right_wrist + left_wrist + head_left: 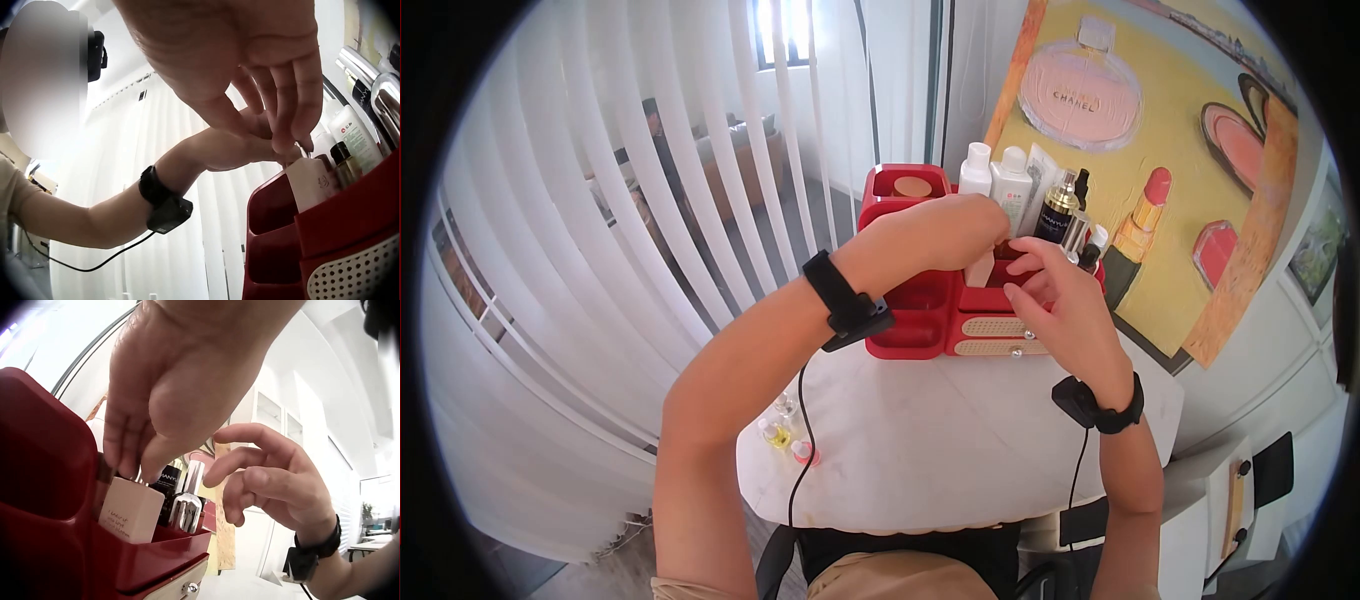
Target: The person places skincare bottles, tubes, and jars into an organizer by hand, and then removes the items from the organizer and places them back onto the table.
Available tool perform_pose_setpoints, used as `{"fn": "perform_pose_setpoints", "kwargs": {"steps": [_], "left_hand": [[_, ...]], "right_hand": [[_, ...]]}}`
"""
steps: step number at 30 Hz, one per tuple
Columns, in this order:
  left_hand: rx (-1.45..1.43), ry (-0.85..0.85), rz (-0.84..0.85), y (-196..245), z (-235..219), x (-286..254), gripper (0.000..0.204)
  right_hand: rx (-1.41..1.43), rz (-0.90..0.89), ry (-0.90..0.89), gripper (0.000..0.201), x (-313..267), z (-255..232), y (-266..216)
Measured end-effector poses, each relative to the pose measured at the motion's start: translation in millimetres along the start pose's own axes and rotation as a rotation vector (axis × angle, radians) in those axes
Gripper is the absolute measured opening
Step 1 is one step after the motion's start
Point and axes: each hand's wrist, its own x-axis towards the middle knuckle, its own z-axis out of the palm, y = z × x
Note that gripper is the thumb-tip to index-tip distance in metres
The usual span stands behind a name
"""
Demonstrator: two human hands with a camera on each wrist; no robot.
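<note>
My left hand [970, 228] reaches over the red organizer [905, 345]. In the left wrist view its fingers pinch the top of a pale pink square bottle [132, 511] with small lettering and a bit of silver metal at its neck. That bottle stands upright inside a front compartment, its lower part hidden by the red wall. To the right hovers my right hand [1062, 300], its fingers loosely bent and holding nothing, close beside the left hand. A silver-capped bottle [186, 505] and a black bottle with a gold top [1057, 207] stand behind the pink one.
White bottles [1010, 185] and a white tube line the organizer's back. Two drawers with silver knobs [1016, 351] sit at its front. Several tiny bottles [776, 433] stand on the marble-look table [960, 450]. A cosmetics painting [1170, 120] leans behind; vertical blinds [600, 250] hang left.
</note>
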Motion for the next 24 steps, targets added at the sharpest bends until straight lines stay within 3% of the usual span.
{"fn": "perform_pose_setpoints", "kwargs": {"steps": [5,7,8,10,12,15,18,24], "left_hand": [[0.014,-0.175,-0.134,10,0,-2,0.020],[0.036,-0.095,0.018,0,3,-9,0.021],[0.030,-0.113,-0.021,-3,1,-23,0.021],[0.003,0.168,0.081,-4,-9,-45,0.025],[-0.023,0.217,0.049,-5,-16,-85,0.028],[-0.129,-0.041,-0.109,-13,-20,-148,0.031],[-0.140,-0.273,-0.297,-24,7,-218,0.039],[-0.209,-0.340,-0.537,-5,38,-291,0.048]], "right_hand": [[0.065,0.014,-0.080,0.045,-6,9,1],[0.093,-0.059,-0.134,0.044,-11,22,7],[0.114,-0.131,-0.174,0.043,-15,35,9],[0.147,-0.124,-0.265,0.041,-28,59,1],[0.164,-0.203,-0.512,0.043,-39,85,-2],[0.115,-0.333,-0.652,0.045,-53,136,-9],[0.142,-0.414,-0.723,0.045,-64,176,-27],[0.230,-0.560,-0.723,0.032,-77,235,-33]]}}
